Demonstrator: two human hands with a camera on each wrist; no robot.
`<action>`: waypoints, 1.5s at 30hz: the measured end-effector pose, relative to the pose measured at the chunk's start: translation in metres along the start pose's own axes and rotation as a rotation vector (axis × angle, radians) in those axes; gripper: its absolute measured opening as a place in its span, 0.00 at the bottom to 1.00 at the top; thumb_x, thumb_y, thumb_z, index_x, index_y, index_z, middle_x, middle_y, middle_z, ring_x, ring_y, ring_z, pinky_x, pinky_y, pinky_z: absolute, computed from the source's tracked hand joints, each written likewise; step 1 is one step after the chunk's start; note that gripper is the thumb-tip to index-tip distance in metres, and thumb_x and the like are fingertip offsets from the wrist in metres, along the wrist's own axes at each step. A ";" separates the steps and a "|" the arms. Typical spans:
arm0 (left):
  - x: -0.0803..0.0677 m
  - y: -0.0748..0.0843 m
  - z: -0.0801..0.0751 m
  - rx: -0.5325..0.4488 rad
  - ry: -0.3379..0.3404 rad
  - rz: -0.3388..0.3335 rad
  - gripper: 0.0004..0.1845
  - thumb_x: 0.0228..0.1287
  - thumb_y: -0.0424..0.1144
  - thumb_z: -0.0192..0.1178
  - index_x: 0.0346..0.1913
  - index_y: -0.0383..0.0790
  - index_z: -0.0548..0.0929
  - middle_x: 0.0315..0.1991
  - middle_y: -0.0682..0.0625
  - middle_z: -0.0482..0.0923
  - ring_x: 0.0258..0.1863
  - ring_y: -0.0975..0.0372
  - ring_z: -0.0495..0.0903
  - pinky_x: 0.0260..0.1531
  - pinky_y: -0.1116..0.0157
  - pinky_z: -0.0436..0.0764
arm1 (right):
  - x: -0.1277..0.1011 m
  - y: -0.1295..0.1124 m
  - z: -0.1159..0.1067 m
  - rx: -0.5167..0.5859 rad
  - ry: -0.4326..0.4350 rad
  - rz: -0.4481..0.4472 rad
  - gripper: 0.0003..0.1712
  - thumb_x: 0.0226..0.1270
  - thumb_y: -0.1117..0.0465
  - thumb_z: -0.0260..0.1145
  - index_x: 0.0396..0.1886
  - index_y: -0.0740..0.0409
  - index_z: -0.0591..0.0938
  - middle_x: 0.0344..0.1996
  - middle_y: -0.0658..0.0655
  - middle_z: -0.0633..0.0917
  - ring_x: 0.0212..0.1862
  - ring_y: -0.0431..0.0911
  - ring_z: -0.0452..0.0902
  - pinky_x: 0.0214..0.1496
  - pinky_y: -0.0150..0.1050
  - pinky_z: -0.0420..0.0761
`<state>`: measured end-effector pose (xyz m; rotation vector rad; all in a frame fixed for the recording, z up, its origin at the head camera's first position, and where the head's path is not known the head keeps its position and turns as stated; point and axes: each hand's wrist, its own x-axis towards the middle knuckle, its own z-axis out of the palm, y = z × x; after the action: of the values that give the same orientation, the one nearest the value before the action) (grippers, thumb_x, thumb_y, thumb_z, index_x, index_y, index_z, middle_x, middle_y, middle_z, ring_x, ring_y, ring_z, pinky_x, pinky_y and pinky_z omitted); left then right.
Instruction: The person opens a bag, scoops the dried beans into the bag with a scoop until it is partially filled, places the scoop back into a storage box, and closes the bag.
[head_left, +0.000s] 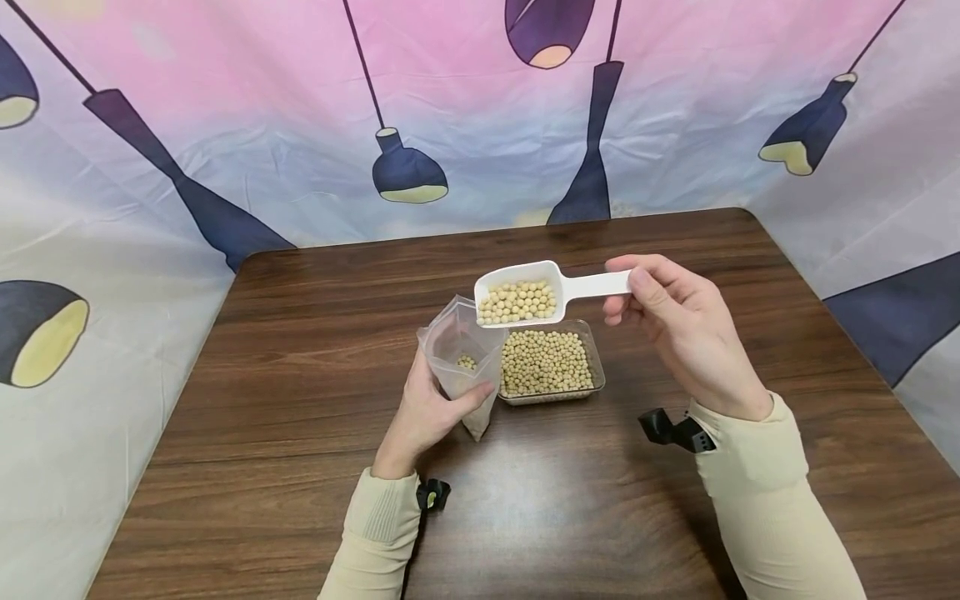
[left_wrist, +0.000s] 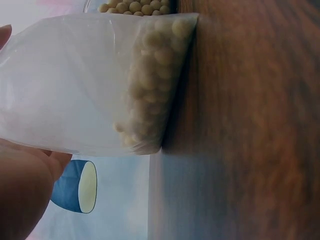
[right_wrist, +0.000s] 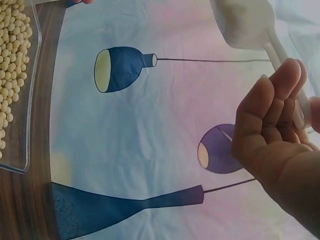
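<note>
White scoop [head_left: 525,296] gripped by right hand [head_left: 686,333], one bag [head_left: 461,354] by left hand [head_left: 431,408], one tray [head_left: 551,367].

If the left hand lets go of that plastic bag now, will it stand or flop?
Probably flop: the bag is thin clear film, upright only because the left hand grips it. The few beans pooled at its bottom may steady the base a little, but the mouth would likely sag shut. It looks light, so a nudge could slide it.

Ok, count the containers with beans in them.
3: white scoop in the right hand, clear bag held upright by the left hand, clear tray on the table.
</note>
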<state>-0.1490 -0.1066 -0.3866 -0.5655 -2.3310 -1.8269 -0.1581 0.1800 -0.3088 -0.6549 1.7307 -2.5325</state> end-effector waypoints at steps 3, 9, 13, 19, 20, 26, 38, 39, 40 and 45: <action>0.000 0.000 0.000 0.004 0.004 -0.015 0.46 0.48 0.27 0.73 0.71 0.38 0.61 0.62 0.39 0.70 0.58 0.46 0.71 0.58 0.48 0.67 | -0.001 0.001 0.006 -0.051 -0.004 -0.018 0.17 0.75 0.67 0.53 0.57 0.75 0.73 0.33 0.59 0.83 0.37 0.46 0.80 0.44 0.37 0.80; 0.000 0.000 0.000 0.007 0.009 -0.033 0.47 0.48 0.28 0.74 0.72 0.39 0.61 0.62 0.41 0.70 0.59 0.50 0.71 0.59 0.50 0.67 | -0.004 0.001 0.014 -0.244 0.002 -0.055 0.15 0.75 0.66 0.55 0.55 0.68 0.77 0.32 0.61 0.84 0.37 0.50 0.81 0.45 0.39 0.80; -0.001 0.000 0.000 0.021 0.011 -0.049 0.47 0.48 0.29 0.74 0.72 0.40 0.60 0.63 0.42 0.69 0.59 0.50 0.70 0.59 0.50 0.67 | -0.005 -0.001 0.016 -0.349 0.010 -0.074 0.14 0.74 0.66 0.56 0.55 0.66 0.79 0.31 0.62 0.84 0.37 0.53 0.81 0.46 0.40 0.81; 0.000 0.000 -0.001 0.024 0.011 -0.048 0.48 0.48 0.29 0.74 0.72 0.40 0.60 0.65 0.43 0.68 0.60 0.53 0.70 0.60 0.51 0.66 | -0.007 -0.002 0.018 -0.365 0.006 -0.091 0.13 0.74 0.67 0.56 0.54 0.66 0.79 0.32 0.63 0.84 0.37 0.54 0.81 0.46 0.42 0.81; 0.000 0.000 -0.001 0.023 0.011 -0.045 0.48 0.48 0.29 0.74 0.72 0.40 0.60 0.65 0.43 0.68 0.60 0.53 0.70 0.61 0.51 0.66 | -0.007 -0.003 0.018 -0.370 0.006 -0.093 0.13 0.74 0.67 0.56 0.53 0.66 0.80 0.32 0.63 0.84 0.37 0.54 0.81 0.47 0.41 0.81; 0.000 -0.001 -0.001 0.016 0.009 -0.032 0.47 0.49 0.28 0.73 0.72 0.40 0.61 0.64 0.42 0.69 0.60 0.51 0.70 0.61 0.50 0.65 | -0.010 -0.006 0.020 -0.414 0.023 -0.129 0.13 0.72 0.70 0.57 0.51 0.67 0.81 0.31 0.64 0.85 0.38 0.51 0.82 0.49 0.40 0.80; 0.000 -0.001 -0.001 -0.004 -0.005 0.014 0.46 0.49 0.26 0.72 0.71 0.36 0.61 0.62 0.35 0.70 0.58 0.39 0.69 0.57 0.44 0.66 | -0.006 -0.008 -0.008 -1.126 0.234 -0.169 0.13 0.76 0.56 0.55 0.46 0.54 0.84 0.27 0.51 0.81 0.26 0.43 0.72 0.27 0.31 0.70; -0.001 -0.001 -0.002 -0.004 -0.005 0.014 0.46 0.49 0.26 0.72 0.71 0.36 0.61 0.62 0.35 0.70 0.58 0.39 0.69 0.57 0.45 0.66 | -0.006 -0.007 -0.011 -1.187 0.186 -0.101 0.14 0.77 0.54 0.54 0.46 0.52 0.84 0.28 0.50 0.82 0.26 0.43 0.71 0.27 0.33 0.69; -0.001 -0.001 -0.002 -0.007 -0.006 0.015 0.46 0.49 0.26 0.72 0.71 0.36 0.60 0.62 0.35 0.70 0.58 0.40 0.69 0.57 0.46 0.66 | -0.005 -0.005 -0.014 -1.236 0.130 -0.047 0.14 0.77 0.53 0.53 0.46 0.51 0.83 0.29 0.50 0.82 0.26 0.44 0.71 0.27 0.35 0.68; -0.001 -0.001 -0.002 -0.020 -0.012 0.019 0.46 0.49 0.25 0.72 0.71 0.35 0.60 0.62 0.35 0.69 0.58 0.39 0.69 0.57 0.45 0.66 | 0.000 0.008 -0.015 -1.332 -0.047 0.130 0.14 0.78 0.53 0.51 0.43 0.51 0.82 0.26 0.51 0.79 0.24 0.45 0.68 0.28 0.41 0.68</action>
<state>-0.1487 -0.1086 -0.3870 -0.6012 -2.3095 -1.8455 -0.1650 0.1902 -0.3205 -0.4921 3.0962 -0.9446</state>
